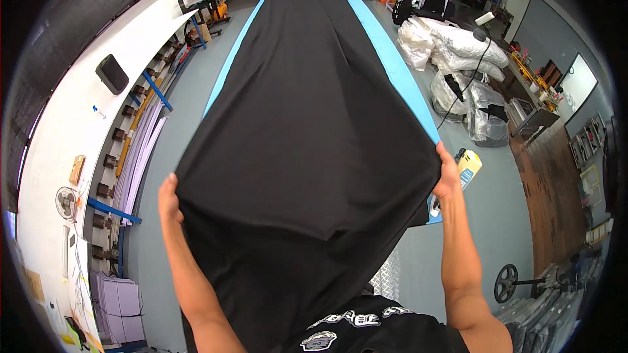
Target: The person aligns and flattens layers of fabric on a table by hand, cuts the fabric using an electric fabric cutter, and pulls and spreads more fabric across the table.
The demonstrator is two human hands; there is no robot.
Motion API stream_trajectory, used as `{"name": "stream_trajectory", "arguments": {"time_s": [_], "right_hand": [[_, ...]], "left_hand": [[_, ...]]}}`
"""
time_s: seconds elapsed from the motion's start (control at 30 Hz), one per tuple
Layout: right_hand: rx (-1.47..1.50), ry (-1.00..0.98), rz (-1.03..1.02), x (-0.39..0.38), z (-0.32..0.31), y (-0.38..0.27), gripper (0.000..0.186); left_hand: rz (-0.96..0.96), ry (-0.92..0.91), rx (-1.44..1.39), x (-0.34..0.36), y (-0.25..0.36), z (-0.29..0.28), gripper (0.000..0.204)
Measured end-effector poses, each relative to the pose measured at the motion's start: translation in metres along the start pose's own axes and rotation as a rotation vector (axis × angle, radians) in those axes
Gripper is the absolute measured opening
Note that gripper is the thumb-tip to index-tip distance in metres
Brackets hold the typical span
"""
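A long sheet of black fabric (294,131) runs away from me down a light blue table (376,29) and hangs over its near end toward my body. My left hand (170,200) grips the left edge of the cloth, thumb up. Level with it on the other side, my right hand (447,171) pinches the right edge. Between both hands the cloth is stretched wide, with a sagging fold across its lower middle. The fingers behind the cloth are hidden. Just beyond my right hand is a yellow bottle (469,165) with a blue and white label.
Plastic-wrapped bundles (458,59) are piled on the floor at the right. Along the left runs a white counter (85,124) with rolls (140,157) stored below. A black handwheel (506,284) stands at the lower right, near wrapped dark goods (540,317).
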State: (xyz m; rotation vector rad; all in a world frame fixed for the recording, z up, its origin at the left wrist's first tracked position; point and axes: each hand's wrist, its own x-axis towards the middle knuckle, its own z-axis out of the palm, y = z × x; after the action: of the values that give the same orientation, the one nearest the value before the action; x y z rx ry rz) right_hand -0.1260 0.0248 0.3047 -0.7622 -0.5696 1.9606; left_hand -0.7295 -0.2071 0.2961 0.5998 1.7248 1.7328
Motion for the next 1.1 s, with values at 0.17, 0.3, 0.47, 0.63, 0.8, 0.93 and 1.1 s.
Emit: {"name": "stream_trajectory", "arguments": {"time_s": [0.17, 0.3, 0.47, 0.63, 0.8, 0.93, 1.1], "right_hand": [[-0.052, -0.115, -0.158, -0.027, 0.039, -0.074, 0.051], [-0.094, -0.225, -0.245, -0.069, 0.055, -0.126, 0.051], [-0.108, -0.221, -0.38, -0.127, 0.059, -0.154, 0.045], [-0.111, -0.194, -0.473, -0.171, 0.054, -0.163, 0.044], [-0.141, -0.165, -0.472, -0.206, 0.036, -0.158, 0.044], [-0.191, -0.1, -0.453, -0.228, 0.005, -0.134, 0.045], [-0.23, 0.217, -0.45, -0.255, -0.044, -0.076, 0.034]], "left_hand": [[0.102, 0.042, -0.251, 0.022, 0.11, -0.012, 0.038], [0.157, -0.199, -0.373, 0.017, 0.173, -0.075, 0.042], [0.235, -0.268, -0.397, -0.016, 0.212, -0.115, 0.047], [0.281, -0.148, -0.364, -0.053, 0.239, -0.156, 0.048], [0.255, -0.13, -0.323, -0.086, 0.222, -0.18, 0.046], [0.295, 0.039, -0.224, -0.119, 0.187, -0.182, 0.044], [0.254, 0.12, 0.019, -0.158, 0.114, -0.189, 0.036]]}}
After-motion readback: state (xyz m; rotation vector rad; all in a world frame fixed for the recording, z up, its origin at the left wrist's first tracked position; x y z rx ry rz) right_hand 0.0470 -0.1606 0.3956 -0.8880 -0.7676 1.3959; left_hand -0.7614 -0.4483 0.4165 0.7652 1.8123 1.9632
